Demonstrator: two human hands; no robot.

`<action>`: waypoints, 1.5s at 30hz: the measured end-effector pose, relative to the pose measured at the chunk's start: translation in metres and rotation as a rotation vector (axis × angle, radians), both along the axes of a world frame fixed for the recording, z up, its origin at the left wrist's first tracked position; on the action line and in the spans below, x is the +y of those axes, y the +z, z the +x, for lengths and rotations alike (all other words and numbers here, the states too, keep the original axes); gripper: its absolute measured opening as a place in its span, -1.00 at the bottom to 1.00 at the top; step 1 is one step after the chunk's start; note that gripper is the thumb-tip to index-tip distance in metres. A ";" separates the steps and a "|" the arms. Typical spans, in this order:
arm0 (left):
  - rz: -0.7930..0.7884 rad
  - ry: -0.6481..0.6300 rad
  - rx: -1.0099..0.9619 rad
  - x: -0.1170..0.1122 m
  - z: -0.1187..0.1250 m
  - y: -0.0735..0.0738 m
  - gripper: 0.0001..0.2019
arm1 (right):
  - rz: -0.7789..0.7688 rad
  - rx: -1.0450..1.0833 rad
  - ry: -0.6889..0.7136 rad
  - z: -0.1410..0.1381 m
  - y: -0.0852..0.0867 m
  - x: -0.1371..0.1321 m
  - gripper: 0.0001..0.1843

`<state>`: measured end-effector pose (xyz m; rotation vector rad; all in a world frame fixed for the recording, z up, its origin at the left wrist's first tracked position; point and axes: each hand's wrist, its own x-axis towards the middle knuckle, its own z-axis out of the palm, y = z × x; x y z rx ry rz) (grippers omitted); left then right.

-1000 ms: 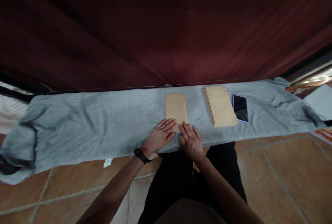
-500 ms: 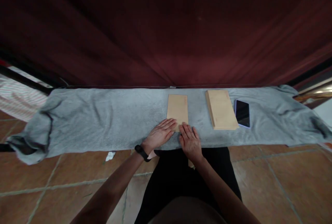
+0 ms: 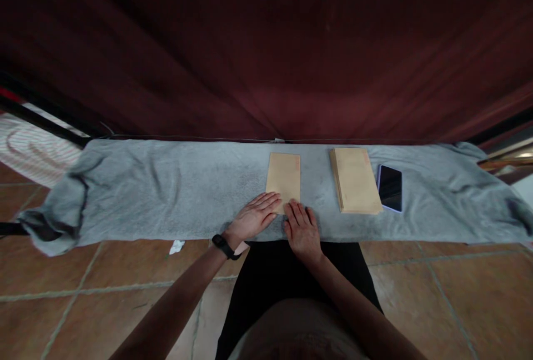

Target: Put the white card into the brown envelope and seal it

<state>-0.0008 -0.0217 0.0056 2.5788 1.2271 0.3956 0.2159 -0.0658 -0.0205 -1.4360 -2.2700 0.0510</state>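
Note:
A tan paper envelope [image 3: 283, 175] lies flat on a grey cloth [image 3: 208, 182], its long side pointing away from me, with small reddish print near its far right corner. My left hand [image 3: 253, 216], open, rests palm down with its fingertips over the envelope's near left part. On the near right corner lie the fingertips of my right hand [image 3: 303, 232], which is also open and flat. Both hands cover parts of the envelope's near edge. To the right sits a stack of similar tan envelopes [image 3: 358, 181].
A dark-screened phone [image 3: 390, 188] in a lilac case lies just right of the stack. Behind the cloth-covered surface hangs a dark red curtain [image 3: 266, 71]. A crumpled white scrap [image 3: 176, 246] is on the tiled floor [image 3: 125, 271].
The view has shifted slightly. Both hands stay flat on the envelope's near end, almost unchanged, and the envelope and stack keep their places on the cloth.

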 end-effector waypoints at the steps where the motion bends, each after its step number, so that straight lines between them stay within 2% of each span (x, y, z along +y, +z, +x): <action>1: -0.003 0.002 0.001 0.000 0.000 0.000 -0.54 | -0.006 -0.003 0.006 0.001 0.001 0.001 -0.49; 6: -0.017 0.018 -0.024 0.000 -0.001 0.003 -0.55 | -0.025 -0.009 0.048 0.007 0.005 0.005 -0.49; 9: -0.009 0.049 -0.059 0.007 0.009 0.006 -0.55 | -0.028 -0.015 0.064 0.008 0.007 0.006 -0.47; 14: -0.032 0.018 0.014 0.045 0.054 0.010 -0.47 | -0.053 -0.022 0.068 0.009 0.008 0.006 -0.51; 18: -0.069 0.001 0.089 0.083 0.077 0.001 -0.42 | -0.083 -0.009 0.081 0.011 0.011 0.007 -0.48; 24: -0.023 0.094 0.075 0.123 0.064 -0.016 -0.37 | -0.111 0.016 0.086 0.013 0.014 0.008 -0.43; 30: 0.004 0.250 0.072 0.149 0.054 -0.016 -0.38 | -0.124 0.014 0.083 0.013 0.015 0.007 -0.42; 32: -0.005 0.267 0.098 0.148 0.054 -0.014 -0.39 | -0.125 0.011 0.084 0.013 0.016 0.006 -0.43; 35: -0.012 0.223 0.115 0.136 0.056 -0.012 -0.42 | -0.131 0.008 0.091 0.014 0.017 0.006 -0.43; 45: -0.012 0.002 0.080 0.059 0.047 -0.013 -0.48 | -0.121 0.026 0.135 0.021 0.010 0.004 -0.40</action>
